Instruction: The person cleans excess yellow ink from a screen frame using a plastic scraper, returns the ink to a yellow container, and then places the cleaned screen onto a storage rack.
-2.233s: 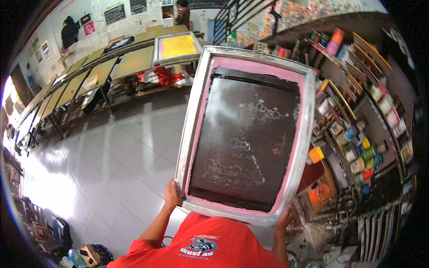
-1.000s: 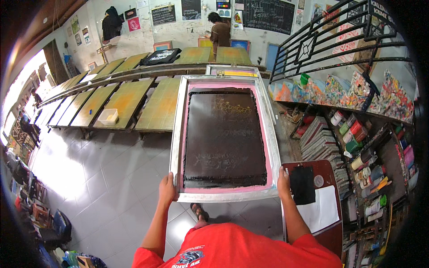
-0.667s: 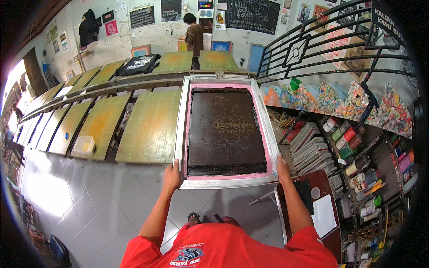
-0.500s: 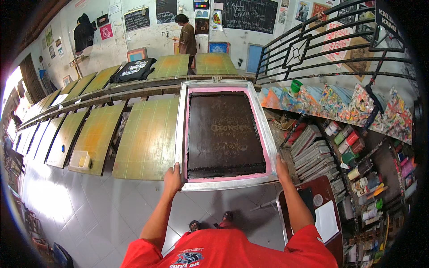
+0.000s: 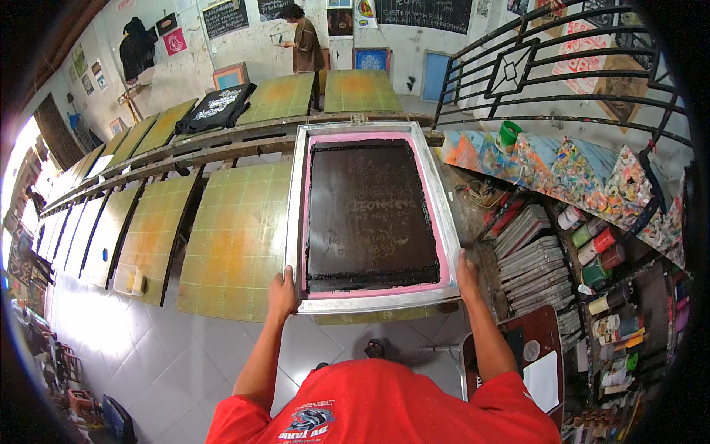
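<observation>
A large silk-screen frame (image 5: 373,214) lies in front of me, with a silvery metal border, a pink margin and a dark mesh bearing faint lettering. Black ink is smeared round the mesh edges and in a band along its near end. My left hand (image 5: 282,292) is closed round the frame's near left side. On the near right side, my right hand (image 5: 468,276) grips the border in the same way. Beneath the frame a yellow-green printing board (image 5: 355,319) peeks out at the near edge; the rest of it is hidden.
A row of yellow-green boards (image 5: 237,229) runs leftward, one holding a small plastic tub (image 5: 130,280). A black shirt (image 5: 216,108) lies on a far board. Someone (image 5: 305,46) stands beyond. Rightward are a green cup (image 5: 509,136), stacked frames (image 5: 534,270), ink bottles (image 5: 603,251) and a small table (image 5: 529,333).
My body and view have shifted forward towards the bench. The frame has come over a board, whose near edge now shows below it. Both hands keep their hold.
</observation>
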### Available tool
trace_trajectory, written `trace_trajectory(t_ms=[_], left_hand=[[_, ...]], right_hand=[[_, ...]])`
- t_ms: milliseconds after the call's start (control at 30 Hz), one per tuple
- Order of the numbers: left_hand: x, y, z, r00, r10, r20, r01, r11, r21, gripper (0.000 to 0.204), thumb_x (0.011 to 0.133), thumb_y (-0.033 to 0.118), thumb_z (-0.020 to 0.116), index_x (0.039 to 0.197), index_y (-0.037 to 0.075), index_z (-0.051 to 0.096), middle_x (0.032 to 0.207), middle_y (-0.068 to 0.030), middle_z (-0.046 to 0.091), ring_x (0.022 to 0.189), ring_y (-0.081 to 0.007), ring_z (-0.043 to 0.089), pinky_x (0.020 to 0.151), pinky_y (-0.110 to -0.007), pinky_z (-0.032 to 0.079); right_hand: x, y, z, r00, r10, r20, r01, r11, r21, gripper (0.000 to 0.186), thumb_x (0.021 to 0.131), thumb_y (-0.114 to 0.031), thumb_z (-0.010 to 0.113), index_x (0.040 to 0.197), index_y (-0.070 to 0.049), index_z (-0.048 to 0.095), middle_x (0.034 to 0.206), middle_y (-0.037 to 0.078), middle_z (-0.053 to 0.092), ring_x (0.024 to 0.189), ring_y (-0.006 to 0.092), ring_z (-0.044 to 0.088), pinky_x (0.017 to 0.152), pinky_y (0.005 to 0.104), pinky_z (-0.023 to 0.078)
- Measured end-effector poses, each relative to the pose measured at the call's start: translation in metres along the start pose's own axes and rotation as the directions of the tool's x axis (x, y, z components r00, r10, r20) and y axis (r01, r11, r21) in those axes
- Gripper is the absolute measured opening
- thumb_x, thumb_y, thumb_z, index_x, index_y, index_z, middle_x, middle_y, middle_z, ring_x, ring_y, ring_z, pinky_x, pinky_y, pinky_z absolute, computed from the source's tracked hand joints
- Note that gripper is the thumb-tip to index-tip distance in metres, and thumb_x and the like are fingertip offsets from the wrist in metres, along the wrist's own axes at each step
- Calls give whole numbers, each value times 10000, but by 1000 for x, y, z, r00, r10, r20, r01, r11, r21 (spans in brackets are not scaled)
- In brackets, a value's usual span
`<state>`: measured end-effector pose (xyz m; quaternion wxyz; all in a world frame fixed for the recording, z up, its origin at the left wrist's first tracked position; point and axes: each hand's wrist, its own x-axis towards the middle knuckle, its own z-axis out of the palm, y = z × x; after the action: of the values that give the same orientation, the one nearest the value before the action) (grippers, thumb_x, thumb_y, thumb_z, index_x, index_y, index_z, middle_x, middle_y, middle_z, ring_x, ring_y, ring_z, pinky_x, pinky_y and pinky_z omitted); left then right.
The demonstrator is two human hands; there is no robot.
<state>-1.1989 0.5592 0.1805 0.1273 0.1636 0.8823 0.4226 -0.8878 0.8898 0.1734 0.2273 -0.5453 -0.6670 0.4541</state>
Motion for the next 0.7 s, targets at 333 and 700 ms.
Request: trace_trajectory(t_ms=[333, 700], left_hand=[[16, 5, 13, 1000, -13, 3, 13, 994, 113, 621, 904, 486, 375, 963, -107, 552, 953, -359, 554, 940, -491, 524, 819, -495, 404], [10, 1, 24, 998, 59, -3, -56, 967, 247, 602, 908, 481, 387, 1058, -95, 483, 1057, -344, 503, 997, -471, 489, 855, -489, 387]], right_hand=[[15, 6, 5, 998, -56, -16, 57, 998, 36, 700, 932, -519, 307, 1129, 124, 501, 1084, 252, 563, 1044, 332, 528, 906, 370, 370], [19, 7, 8, 976, -199, -84, 173, 954, -247, 580, 921, -444, 379, 917, 109, 553, 930, 336, 536, 912, 469, 501, 833, 482, 371]])
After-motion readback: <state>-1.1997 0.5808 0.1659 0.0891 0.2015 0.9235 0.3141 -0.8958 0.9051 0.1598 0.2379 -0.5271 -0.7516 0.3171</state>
